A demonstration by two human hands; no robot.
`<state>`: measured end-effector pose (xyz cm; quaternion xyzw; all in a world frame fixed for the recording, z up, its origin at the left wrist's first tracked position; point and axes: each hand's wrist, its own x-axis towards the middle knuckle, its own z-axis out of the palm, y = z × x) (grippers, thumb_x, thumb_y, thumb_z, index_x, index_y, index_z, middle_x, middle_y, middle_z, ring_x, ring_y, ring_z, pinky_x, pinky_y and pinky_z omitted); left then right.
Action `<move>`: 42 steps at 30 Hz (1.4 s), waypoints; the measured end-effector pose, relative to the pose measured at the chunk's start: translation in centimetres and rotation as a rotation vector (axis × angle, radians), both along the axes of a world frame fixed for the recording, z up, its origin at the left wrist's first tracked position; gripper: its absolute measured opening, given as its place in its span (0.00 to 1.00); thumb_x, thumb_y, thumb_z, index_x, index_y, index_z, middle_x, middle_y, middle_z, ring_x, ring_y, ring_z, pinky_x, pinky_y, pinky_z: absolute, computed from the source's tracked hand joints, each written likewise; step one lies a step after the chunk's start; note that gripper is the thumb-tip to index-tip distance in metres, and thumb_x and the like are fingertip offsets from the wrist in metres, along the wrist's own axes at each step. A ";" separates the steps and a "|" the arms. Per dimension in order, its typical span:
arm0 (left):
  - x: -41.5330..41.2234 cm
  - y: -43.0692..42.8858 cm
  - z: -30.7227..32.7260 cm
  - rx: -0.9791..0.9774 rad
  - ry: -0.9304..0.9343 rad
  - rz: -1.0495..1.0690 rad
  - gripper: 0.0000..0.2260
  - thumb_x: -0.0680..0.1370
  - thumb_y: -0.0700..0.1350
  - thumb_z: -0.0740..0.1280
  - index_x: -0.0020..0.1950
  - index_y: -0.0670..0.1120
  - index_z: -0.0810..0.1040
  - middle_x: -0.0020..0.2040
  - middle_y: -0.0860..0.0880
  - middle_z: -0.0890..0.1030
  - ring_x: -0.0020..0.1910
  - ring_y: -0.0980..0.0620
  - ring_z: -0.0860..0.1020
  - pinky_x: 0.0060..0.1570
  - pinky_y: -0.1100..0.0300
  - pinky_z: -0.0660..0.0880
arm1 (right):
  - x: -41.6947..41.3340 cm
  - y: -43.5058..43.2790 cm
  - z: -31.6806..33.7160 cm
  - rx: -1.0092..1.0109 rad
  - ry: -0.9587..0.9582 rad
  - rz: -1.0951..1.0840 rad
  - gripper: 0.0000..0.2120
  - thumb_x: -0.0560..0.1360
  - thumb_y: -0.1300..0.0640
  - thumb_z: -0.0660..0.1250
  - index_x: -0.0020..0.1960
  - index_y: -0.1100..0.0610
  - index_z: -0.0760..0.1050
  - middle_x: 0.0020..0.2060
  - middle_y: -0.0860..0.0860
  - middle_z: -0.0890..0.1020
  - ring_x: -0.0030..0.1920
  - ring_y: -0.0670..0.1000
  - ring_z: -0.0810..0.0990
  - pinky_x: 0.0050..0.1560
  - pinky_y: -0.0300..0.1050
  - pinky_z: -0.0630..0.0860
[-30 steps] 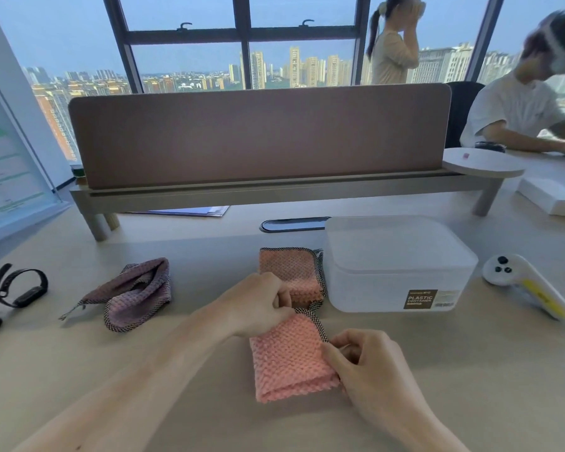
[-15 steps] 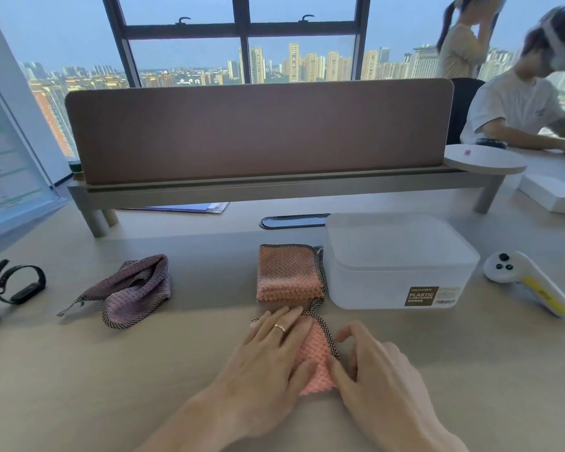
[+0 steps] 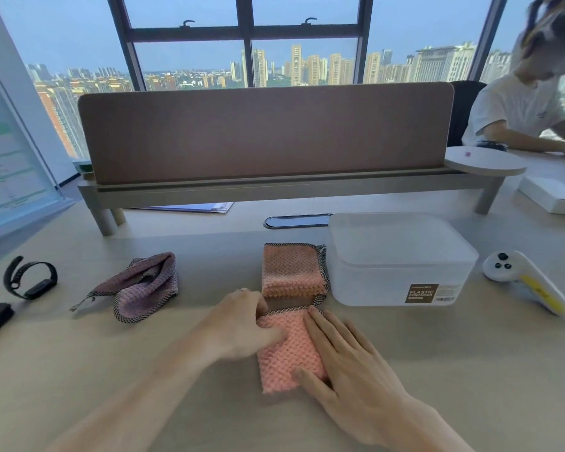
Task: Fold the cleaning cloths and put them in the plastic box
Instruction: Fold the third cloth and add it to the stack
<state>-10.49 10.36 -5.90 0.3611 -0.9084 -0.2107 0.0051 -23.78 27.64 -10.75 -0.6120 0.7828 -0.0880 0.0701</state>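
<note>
Folded pink cloth lies on desk, just in front of a second folded cloth. Right hand presses flat on its rt side, fingers straight; left hand, blurred, pinches far-left corner w/ curled fingers, thumb on top. Lidded plastic box sits beside the second folded cloth. Purple cloth lies crumpled at left, controller right of box.

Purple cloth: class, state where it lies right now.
Head view: the purple cloth lies crumpled at the left of the desk, between the black wristband and the folded pink cloth beside the plastic box.
</note>
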 end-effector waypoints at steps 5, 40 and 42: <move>-1.6 0.6 1.9 0.279 0.013 -0.055 0.11 0.74 0.50 0.75 0.40 0.48 0.76 0.39 0.51 0.78 0.39 0.52 0.76 0.41 0.55 0.71 | 0.0 0.1 -0.3 -0.018 0.014 -0.011 0.39 0.78 0.28 0.37 0.81 0.46 0.34 0.80 0.39 0.36 0.79 0.41 0.33 0.76 0.44 0.34; -8.8 -5.9 0.3 0.613 0.695 0.174 0.17 0.77 0.33 0.71 0.60 0.50 0.86 0.51 0.45 0.88 0.47 0.49 0.87 0.46 0.57 0.84 | 1.3 -4.9 4.2 -0.811 -1.100 -0.361 0.30 0.78 0.63 0.70 0.69 0.35 0.65 0.51 0.29 0.82 0.42 0.48 0.87 0.50 0.48 0.84; -8.9 -6.3 -0.4 0.573 0.689 0.202 0.17 0.75 0.33 0.72 0.58 0.53 0.87 0.53 0.46 0.88 0.51 0.45 0.87 0.53 0.53 0.84 | 2.1 -3.9 3.1 -0.750 -0.991 -0.339 0.29 0.76 0.60 0.72 0.68 0.33 0.69 0.51 0.30 0.82 0.41 0.50 0.86 0.44 0.51 0.84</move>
